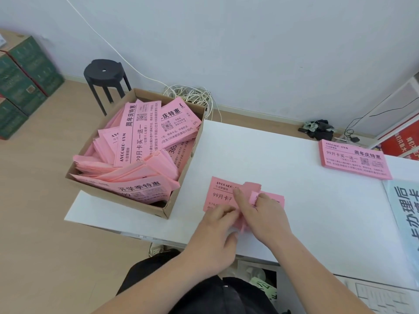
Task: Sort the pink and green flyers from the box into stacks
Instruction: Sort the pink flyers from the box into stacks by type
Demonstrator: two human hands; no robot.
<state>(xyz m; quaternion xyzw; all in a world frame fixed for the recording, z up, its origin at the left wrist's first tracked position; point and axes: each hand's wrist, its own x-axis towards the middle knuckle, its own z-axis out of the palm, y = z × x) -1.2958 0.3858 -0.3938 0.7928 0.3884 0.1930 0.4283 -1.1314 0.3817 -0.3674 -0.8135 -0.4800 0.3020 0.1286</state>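
Note:
A cardboard box (pixel 181 159) at the white table's left end holds several loose pink flyers (pixel 140 137) lying at mixed angles. In front of me a small bunch of pink flyers (pixel 221 191) lies on the table. My left hand (pixel 217 225) grips its near edge. My right hand (pixel 263 214) pinches lifted flyer edges at the bunch's middle, forefinger stretched over the print. A neat stack of pink flyers (pixel 354 158) sits at the far right. No green flyer shows on the table.
The white table (pixel 306 200) runs to the right, where a pale blue printed sheet (pixel 405 214) lies at its edge. A black stool (pixel 104 75) and a coil of white cable (pixel 192 96) stand behind the box. Green cartons (pixel 25 80) are stacked at far left.

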